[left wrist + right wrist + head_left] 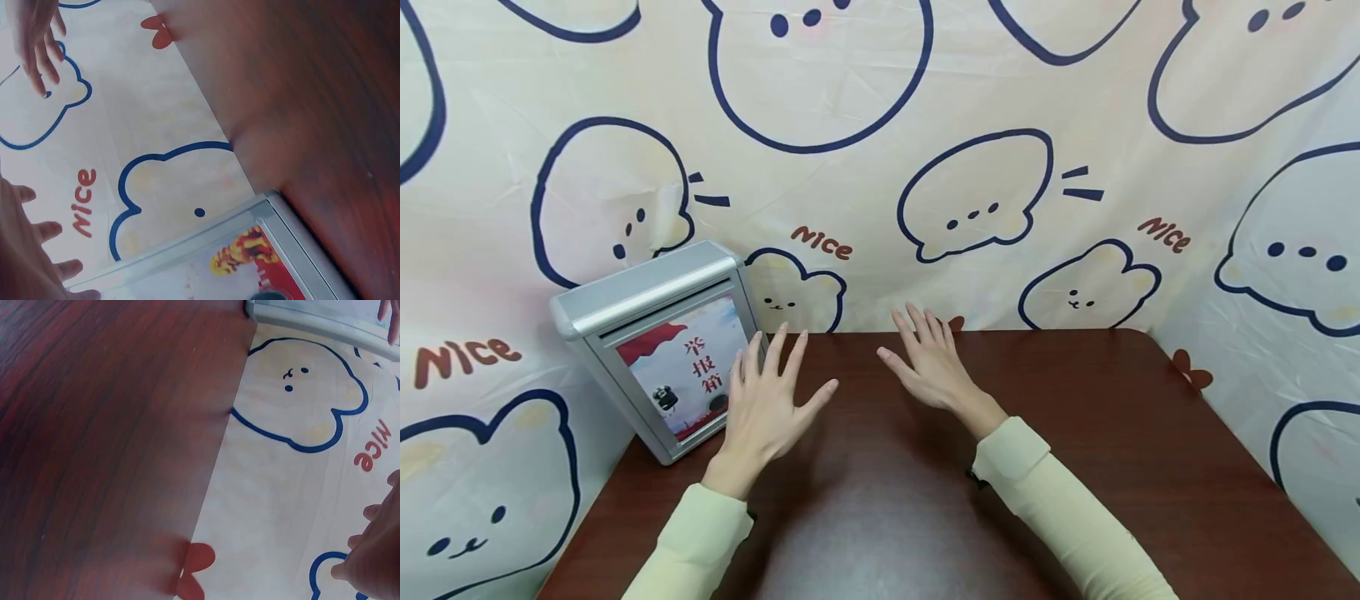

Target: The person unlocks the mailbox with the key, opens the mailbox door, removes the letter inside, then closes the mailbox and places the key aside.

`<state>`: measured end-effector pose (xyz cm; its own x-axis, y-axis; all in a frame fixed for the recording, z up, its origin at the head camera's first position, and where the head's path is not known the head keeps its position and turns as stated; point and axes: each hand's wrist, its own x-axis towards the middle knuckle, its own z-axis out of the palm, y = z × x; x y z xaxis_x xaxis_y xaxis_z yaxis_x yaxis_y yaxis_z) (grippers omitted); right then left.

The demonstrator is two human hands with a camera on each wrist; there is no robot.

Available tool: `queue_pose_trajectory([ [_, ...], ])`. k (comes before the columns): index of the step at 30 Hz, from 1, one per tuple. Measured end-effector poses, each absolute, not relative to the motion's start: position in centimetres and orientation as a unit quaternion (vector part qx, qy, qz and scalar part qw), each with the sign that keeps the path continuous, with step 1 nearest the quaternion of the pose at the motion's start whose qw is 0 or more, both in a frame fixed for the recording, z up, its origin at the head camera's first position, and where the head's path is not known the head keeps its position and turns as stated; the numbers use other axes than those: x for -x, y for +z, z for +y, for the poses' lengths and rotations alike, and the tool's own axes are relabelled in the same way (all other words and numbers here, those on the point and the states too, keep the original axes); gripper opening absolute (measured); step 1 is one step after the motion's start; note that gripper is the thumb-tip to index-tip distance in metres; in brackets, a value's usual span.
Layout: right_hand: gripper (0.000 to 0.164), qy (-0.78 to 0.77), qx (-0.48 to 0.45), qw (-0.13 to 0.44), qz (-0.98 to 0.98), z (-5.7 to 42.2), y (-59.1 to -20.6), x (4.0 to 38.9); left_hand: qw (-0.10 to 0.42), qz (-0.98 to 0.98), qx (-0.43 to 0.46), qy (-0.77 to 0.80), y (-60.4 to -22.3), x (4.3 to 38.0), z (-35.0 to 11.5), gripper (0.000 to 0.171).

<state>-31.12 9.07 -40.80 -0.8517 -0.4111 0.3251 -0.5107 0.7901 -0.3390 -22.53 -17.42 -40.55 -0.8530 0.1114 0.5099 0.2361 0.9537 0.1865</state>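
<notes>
At the back left of the table a silver-grey metal box [655,358] stands upright, turned at an angle, with a printed poster of red Chinese characters behind its front panel. My left hand [767,408] is nearest to it, fingers spread and straight, covering part of its right front side in the head view; it holds nothing. Over the middle of the table my right hand [928,362] hovers with its fingers extended and nothing in them. In the left wrist view the box's frame [300,250] shows low down, beside the left fingers [47,231]. The right wrist view catches only the box's edge [319,322].
A dark red-brown wooden table [1075,467] spans the front. Behind it and along both sides hangs a pale cloth [865,200] printed with blue-outlined cartoon bears and the word "Nice". The box stands close to this cloth.
</notes>
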Motion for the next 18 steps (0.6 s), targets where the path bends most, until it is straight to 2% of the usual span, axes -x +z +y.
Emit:
queue_pose_trajectory([
  [10,0.078,0.24,-0.273,0.122,-0.924,6.3,-40.3,31.5,0.288,-0.946,0.079,-0.128,-40.1,20.9,-19.4,0.088],
  [18,0.072,0.318,-0.308,0.125,-0.888,3.4,-39.6,31.9,0.341,-0.924,0.064,-0.163,-39.5,18.8,-21.4,0.078],
])
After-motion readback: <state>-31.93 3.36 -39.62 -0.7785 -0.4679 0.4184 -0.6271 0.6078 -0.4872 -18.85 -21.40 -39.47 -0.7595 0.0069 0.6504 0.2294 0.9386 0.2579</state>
